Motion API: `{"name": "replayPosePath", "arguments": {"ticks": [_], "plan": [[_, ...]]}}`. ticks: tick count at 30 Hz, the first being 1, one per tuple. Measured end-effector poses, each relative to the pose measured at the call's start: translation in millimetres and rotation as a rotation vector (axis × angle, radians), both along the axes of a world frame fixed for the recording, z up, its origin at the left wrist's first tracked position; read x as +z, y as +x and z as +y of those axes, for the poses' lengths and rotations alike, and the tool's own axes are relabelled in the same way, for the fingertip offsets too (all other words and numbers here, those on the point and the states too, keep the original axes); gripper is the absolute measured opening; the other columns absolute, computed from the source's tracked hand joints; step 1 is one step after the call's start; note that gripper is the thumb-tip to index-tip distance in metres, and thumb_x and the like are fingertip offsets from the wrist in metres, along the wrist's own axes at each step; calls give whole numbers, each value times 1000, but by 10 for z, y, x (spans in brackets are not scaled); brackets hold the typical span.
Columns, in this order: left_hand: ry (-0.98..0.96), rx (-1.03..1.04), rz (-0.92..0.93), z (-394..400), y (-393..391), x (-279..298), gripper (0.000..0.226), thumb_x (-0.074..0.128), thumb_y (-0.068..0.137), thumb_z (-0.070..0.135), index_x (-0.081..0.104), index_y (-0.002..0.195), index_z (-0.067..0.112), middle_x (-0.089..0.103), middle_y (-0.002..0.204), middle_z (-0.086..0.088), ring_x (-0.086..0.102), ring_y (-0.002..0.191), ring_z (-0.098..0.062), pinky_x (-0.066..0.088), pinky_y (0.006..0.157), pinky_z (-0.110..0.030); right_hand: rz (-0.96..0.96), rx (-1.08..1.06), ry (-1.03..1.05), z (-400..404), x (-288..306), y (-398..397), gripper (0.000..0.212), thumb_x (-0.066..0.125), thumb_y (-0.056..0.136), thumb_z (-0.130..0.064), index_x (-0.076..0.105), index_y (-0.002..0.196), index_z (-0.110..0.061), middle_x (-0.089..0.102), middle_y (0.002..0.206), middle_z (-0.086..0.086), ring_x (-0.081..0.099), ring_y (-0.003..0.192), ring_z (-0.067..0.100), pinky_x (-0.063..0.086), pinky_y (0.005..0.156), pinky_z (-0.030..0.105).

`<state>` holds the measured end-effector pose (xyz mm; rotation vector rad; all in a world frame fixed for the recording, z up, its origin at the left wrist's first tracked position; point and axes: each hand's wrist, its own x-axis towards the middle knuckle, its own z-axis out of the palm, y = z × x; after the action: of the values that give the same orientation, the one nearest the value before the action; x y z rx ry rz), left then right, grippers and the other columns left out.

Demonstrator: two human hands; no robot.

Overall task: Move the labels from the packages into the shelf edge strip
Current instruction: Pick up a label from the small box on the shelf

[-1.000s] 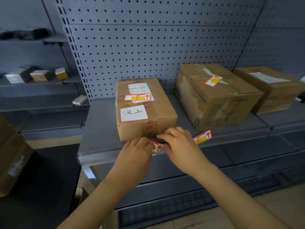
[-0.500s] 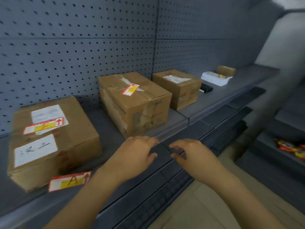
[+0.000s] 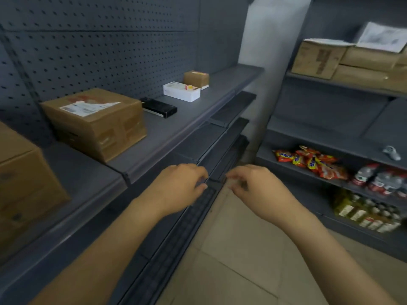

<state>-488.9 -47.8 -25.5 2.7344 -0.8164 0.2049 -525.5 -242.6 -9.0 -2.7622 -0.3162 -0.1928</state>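
Note:
A brown cardboard package (image 3: 94, 122) with a white shipping label stands on the grey shelf (image 3: 171, 126). Part of a second brown package (image 3: 24, 186) shows at the left edge. Farther along the shelf lie a black flat box (image 3: 159, 109), a white box (image 3: 181, 91) with a small red-yellow label, and a small brown box (image 3: 196, 78) with a red label on top. The shelf edge strip (image 3: 167, 155) runs below them. My left hand (image 3: 178, 188) and my right hand (image 3: 253, 186) hover in front of the shelf, fingers loosely curled, holding nothing.
A second shelving unit on the right holds cardboard boxes (image 3: 343, 60) up top, red snack bags (image 3: 312, 161), water bottles (image 3: 381, 179) and more bottles (image 3: 365, 214) lower down. Dark lower shelves (image 3: 231, 119) step out below my hands. Beige floor tiles (image 3: 237, 260) lie between the units.
The view has swung right along the shelf; the first packages and the placed labels have left view. Both hands came off the shelf edge strip and now hover empty.

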Motion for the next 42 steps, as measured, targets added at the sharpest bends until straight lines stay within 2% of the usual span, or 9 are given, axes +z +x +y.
{"name": "replayPosePath", "arguments": {"ticks": [8, 13, 17, 21, 25, 29, 35, 42], "plan": [[76, -43, 28, -686, 1125, 54, 30, 47, 94, 36, 55, 119, 23, 62, 114, 4, 57, 103, -15, 43, 87, -31, 45, -66, 0, -628, -72, 981, 28, 57, 90, -31, 61, 117, -26, 62, 115, -5, 58, 105, 15, 52, 86, 38], [88, -50, -3, -868, 2014, 62, 29, 47, 94, 35, 54, 119, 22, 62, 116, 3, 57, 103, -16, 42, 88, -31, 68, -76, 6, -762, -119, 1840, 29, 57, 90, -29, 60, 119, -25, 61, 115, -3, 57, 104, 16, 52, 86, 37], [71, -21, 2, -944, 2645, 110, 29, 48, 94, 35, 54, 120, 22, 61, 118, 4, 56, 105, -15, 42, 88, -31, 72, -72, -9, -826, -78, 2508, 28, 55, 91, -30, 59, 118, -26, 61, 109, -3, 58, 97, 16, 52, 80, 34], [85, 22, 13, -1016, 3183, 162, 30, 48, 94, 36, 54, 120, 22, 61, 116, 3, 57, 103, -16, 44, 86, -32, 84, -33, -26, -884, -60, 3090, 29, 53, 93, -30, 58, 121, -26, 60, 112, -2, 57, 99, 17, 50, 81, 33], [73, 96, 45, -1080, 3711, 177, 28, 51, 92, 37, 56, 117, 25, 62, 115, 5, 58, 100, -16, 46, 83, -31, 89, 11, -29, -992, -77, 3666, 28, 53, 92, -32, 58, 119, -27, 61, 117, -2, 57, 107, 18, 49, 84, 32], [16, 213, 94, -1246, 4291, 188, 27, 52, 92, 36, 58, 116, 24, 63, 117, 5, 59, 101, -17, 47, 83, -30, 67, 63, -31, -1237, -50, 4340, 29, 52, 93, -32, 57, 121, -28, 60, 118, -4, 57, 105, 16, 48, 83, 29], [-36, 371, 120, -1569, 5105, 249, 28, 51, 93, 38, 56, 118, 25, 63, 120, 4, 58, 103, -15, 49, 90, -33, 34, 187, -41, -1596, 67, 5327, 30, 50, 95, -34, 55, 124, -27, 59, 121, -3, 54, 111, 18, 50, 90, 37], [-20, 535, 97, -1628, 5843, 325, 30, 51, 92, 37, 57, 119, 25, 62, 121, 4, 58, 104, -15, 49, 89, -33, 20, 311, -13, -1653, 89, 6395, 27, 51, 93, -34, 59, 118, -26, 61, 115, -1, 56, 106, 19, 51, 87, 39]]}}
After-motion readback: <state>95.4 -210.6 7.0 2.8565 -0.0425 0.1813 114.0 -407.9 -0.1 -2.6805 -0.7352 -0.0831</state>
